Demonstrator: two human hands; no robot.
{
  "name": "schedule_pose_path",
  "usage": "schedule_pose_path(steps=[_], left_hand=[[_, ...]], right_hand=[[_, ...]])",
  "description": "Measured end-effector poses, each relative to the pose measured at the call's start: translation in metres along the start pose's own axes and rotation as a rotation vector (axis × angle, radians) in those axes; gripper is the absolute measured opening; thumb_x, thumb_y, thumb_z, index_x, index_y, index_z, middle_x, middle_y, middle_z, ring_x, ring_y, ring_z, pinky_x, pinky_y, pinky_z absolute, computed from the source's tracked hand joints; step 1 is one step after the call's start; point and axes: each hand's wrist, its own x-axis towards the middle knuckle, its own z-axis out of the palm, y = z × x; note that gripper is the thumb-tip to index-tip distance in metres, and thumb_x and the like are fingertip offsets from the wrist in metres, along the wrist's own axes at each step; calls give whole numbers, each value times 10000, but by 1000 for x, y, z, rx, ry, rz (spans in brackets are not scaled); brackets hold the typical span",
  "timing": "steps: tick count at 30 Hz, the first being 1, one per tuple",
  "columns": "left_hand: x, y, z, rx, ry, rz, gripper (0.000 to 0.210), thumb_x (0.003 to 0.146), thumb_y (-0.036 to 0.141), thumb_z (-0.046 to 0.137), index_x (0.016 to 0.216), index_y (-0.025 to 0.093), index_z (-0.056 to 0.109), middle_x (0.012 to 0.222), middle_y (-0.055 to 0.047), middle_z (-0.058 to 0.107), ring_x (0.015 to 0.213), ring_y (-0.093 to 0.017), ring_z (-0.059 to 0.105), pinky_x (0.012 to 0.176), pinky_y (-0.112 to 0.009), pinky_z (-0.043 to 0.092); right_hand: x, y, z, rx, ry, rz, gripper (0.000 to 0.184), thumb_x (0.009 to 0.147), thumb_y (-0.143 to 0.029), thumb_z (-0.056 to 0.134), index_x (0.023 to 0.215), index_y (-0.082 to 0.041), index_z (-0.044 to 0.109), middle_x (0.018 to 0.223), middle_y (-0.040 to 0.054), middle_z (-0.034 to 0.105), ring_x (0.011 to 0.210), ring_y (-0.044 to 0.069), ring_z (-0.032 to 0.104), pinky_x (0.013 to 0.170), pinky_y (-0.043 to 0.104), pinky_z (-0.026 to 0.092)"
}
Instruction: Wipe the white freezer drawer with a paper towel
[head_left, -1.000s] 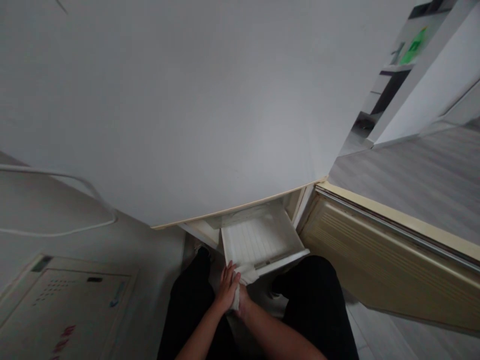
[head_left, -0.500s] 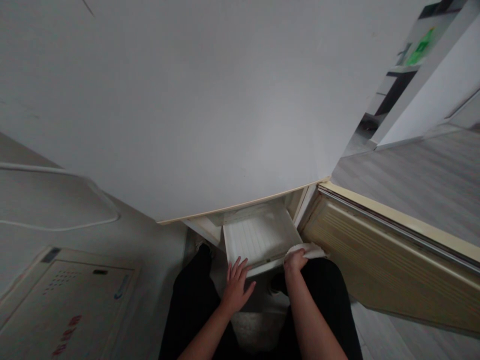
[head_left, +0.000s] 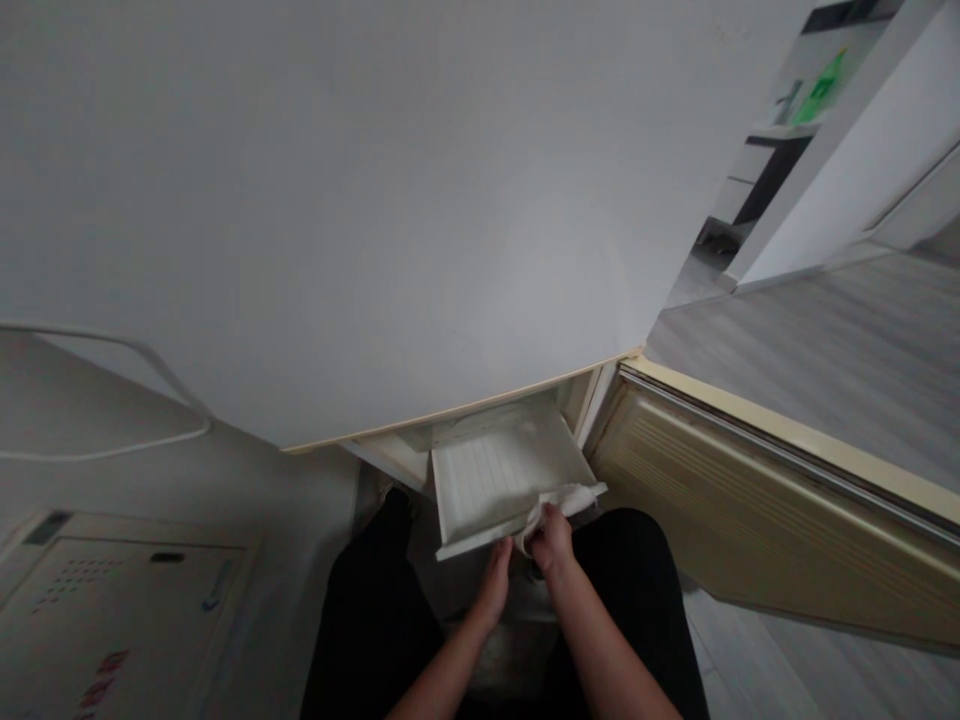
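One white cloth (head_left: 559, 500) lies bunched along the front lip of a pulled-out white drawer (head_left: 487, 475), toward the drawer's right corner, with part of it draped over the edge. The right hand (head_left: 551, 540) is on it, fingers curled closed around the crumpled cloth and pressing it against the lip. The left hand (head_left: 496, 580) sits just beside the right one, below the drawer front; its fingers look loosely extended toward the underside of the lip, but whether they touch it or hold anything cannot be told from this angle.

The drawer has a ribbed floor and sits tilted slightly, its left front corner lower than the right. Above it spreads a large pale door (head_left: 337, 220) with a yellowed lower edge, and to the right a second door (head_left: 750, 500) swung open, its ribbed inner face showing. The person's dark-clad legs frame the hands on both sides, with grey floor (head_left: 825, 330) beyond.

As a judgement: the drawer hangs well out, so pressure from the right hand on its lip could tip or unseat it if the left gives no support. The loose end of the cloth could also snag on the corner.
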Motion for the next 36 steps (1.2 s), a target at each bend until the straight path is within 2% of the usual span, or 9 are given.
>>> schedule_pose_path(steps=[3,5,7,11,14,19,23,29,36], left_hand=[[-4,15,4,-150,-49,-138,315,1048,485,695,971,207,822,1105,-131,876,1345,-353,765,1223,-491,563],[-9,24,5,-248,-62,-211,419,1118,512,579,1001,189,819,1019,-127,871,1200,-332,822,1092,-456,636],[-12,31,8,-323,-62,-250,470,1148,512,522,1005,172,812,983,-134,863,1101,-313,842,999,-418,663],[-16,33,12,-386,-44,-244,402,1120,500,596,1000,173,797,958,-119,855,976,-291,847,908,-389,671],[-16,29,13,-390,-16,-218,352,1068,515,673,989,191,786,913,-88,839,933,-283,846,893,-385,667],[-15,26,13,-437,0,-195,297,1016,492,735,1024,198,779,951,-86,844,1027,-313,846,944,-418,672],[-11,31,13,-446,0,-197,259,1084,432,660,1006,212,772,1032,-87,851,1080,-290,838,1002,-406,665],[-3,38,11,-437,33,-200,409,1196,401,469,979,217,763,979,-73,835,1049,-242,830,990,-352,656],[-1,43,11,-418,22,-179,411,1191,470,501,1009,214,767,1050,-86,846,1088,-271,826,1030,-387,642]], right_hand=[[-16,-16,10,80,82,137,126,953,-194,581,1045,-184,667,762,23,768,626,182,746,627,275,650],[-22,-22,14,84,89,164,126,999,-197,558,1060,-184,667,781,22,771,635,174,747,643,272,655],[-24,-24,16,77,90,175,139,1027,-213,542,1076,-188,669,802,21,776,640,168,747,656,270,658],[-24,-23,15,61,84,177,109,1008,-235,580,1074,-207,662,810,6,774,646,162,749,671,261,657],[-27,-24,16,70,84,187,97,1023,-226,567,1058,-209,656,786,0,767,638,157,745,672,254,647],[-34,-28,20,60,75,195,131,1053,-227,556,1097,-198,676,801,18,786,642,182,747,627,277,615],[-36,-30,25,68,45,187,135,1061,-206,567,1108,-187,691,811,26,797,667,186,760,669,281,629],[-36,-29,29,93,37,188,171,1078,-192,550,1138,-174,708,845,32,806,707,190,772,691,291,644],[-43,-33,28,71,63,178,146,1076,-161,559,1120,-166,699,844,24,794,686,171,754,669,269,633]])
